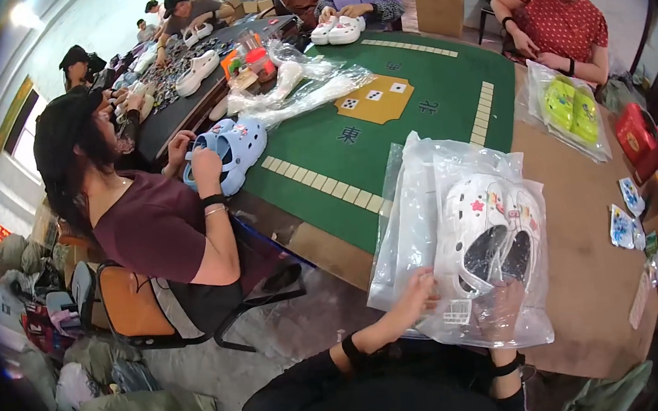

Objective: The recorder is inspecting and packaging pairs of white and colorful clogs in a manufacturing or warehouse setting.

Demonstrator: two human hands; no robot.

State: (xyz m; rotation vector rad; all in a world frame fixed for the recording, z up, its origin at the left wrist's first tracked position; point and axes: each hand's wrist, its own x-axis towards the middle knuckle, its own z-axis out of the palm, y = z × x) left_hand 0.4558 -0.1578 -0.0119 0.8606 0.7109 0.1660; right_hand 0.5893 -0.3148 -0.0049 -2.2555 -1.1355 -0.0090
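A pair of white clogs with colourful charms lies inside a clear plastic bag at the near edge of the table. My right hand reaches into the bag through its near end. Seen through the plastic, it grips the clogs at the heel end; its fingertips are partly hidden. At the bag's left edge, my left hand has its fingers curled against the plastic. More flat clear bags lie under and beside the filled one.
Left of me a person handles blue clogs. Across the table, another sits behind white clogs. Bagged lime-green clogs, a red bag and small blue-white packets are at the right. An orange chair stands left.
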